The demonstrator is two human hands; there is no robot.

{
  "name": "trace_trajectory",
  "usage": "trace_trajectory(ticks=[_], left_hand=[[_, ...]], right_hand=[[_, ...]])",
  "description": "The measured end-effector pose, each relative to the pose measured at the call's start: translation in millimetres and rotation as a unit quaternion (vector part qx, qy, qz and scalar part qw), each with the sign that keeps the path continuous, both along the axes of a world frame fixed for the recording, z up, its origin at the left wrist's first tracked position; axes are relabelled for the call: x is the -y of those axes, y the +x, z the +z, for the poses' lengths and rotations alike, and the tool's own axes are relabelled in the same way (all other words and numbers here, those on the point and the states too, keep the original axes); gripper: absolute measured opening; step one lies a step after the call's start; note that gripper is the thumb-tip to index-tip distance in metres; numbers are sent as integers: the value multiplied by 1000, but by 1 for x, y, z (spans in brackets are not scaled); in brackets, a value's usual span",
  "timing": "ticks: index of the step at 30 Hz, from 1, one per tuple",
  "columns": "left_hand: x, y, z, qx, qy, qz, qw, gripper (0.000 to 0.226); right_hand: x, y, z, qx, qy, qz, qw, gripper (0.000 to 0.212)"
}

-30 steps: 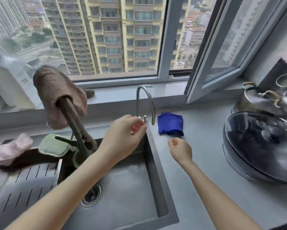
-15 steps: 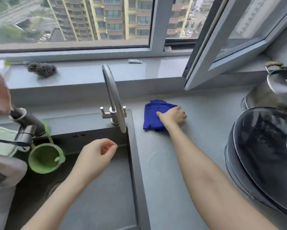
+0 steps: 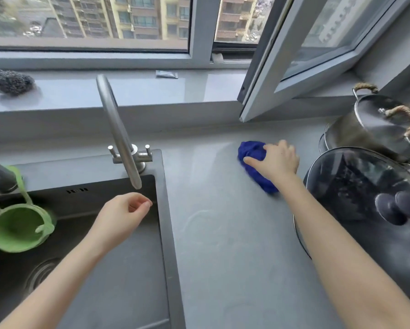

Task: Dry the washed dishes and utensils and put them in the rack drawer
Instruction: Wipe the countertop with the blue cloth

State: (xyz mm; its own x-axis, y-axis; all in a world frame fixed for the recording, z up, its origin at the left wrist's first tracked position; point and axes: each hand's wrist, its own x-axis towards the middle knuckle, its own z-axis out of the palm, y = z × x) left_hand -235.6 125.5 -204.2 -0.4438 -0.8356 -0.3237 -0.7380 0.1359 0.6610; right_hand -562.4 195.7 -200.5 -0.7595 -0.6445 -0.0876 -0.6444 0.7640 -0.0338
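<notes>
A blue cloth (image 3: 252,153) lies bunched on the grey counter (image 3: 223,233) right of the sink. My right hand (image 3: 276,161) grips it from above, fingers curled round the fabric. My left hand (image 3: 125,213) hovers over the dark sink (image 3: 118,281) just below the tap spout, fingers loosely curled, thumb near the forefinger, holding nothing. No dishes or utensils show in the sink.
A curved steel tap (image 3: 118,129) stands at the sink's back edge. A green silicone cup (image 3: 18,227) hangs at the left. A glass-lidded pan (image 3: 370,210) and a steel pot (image 3: 377,122) crowd the right. An open window sash (image 3: 294,67) juts over the counter. A scourer (image 3: 8,80) sits on the sill.
My right hand reached the blue cloth, closed on it and dragged it to the right along the counter. My left hand dropped from the tap to over the sink. The view tilted down.
</notes>
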Motion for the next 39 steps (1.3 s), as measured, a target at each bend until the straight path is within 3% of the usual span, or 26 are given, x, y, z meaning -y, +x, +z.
trace_trajectory(ticks=[3,7,10,17,20,27,29,31,33,39], left_hand=[[3,-5,-6,4,15,15,1000,14],[4,-3,-17,7,26,32,999,13],[2,3,-27,1,32,49,998,13],[-21,41,-39,-19,58,43,997,13],[-29,67,-44,-28,58,44,997,13],[-61,136,-46,-52,65,36,996,11],[-69,152,-41,-49,54,28,997,11],[-74,166,-37,-51,44,25,997,13],[-76,176,-32,-50,34,19,998,13],[-82,174,-21,-72,29,-1,997,14]], right_hand=[[-2,-14,-27,-1,27,27,999,70],[11,-15,-68,83,50,59,994,73],[11,-13,-86,84,-8,14,996,64],[-27,28,-97,61,-25,-70,995,55],[-26,86,-96,59,-40,-32,997,53],[-14,265,-87,113,-72,168,977,37],[-23,280,-72,249,-210,123,937,24],[-41,277,-51,378,-382,11,843,14],[-74,260,-31,387,-466,-79,792,14],[-223,198,-4,296,-561,-257,729,16]])
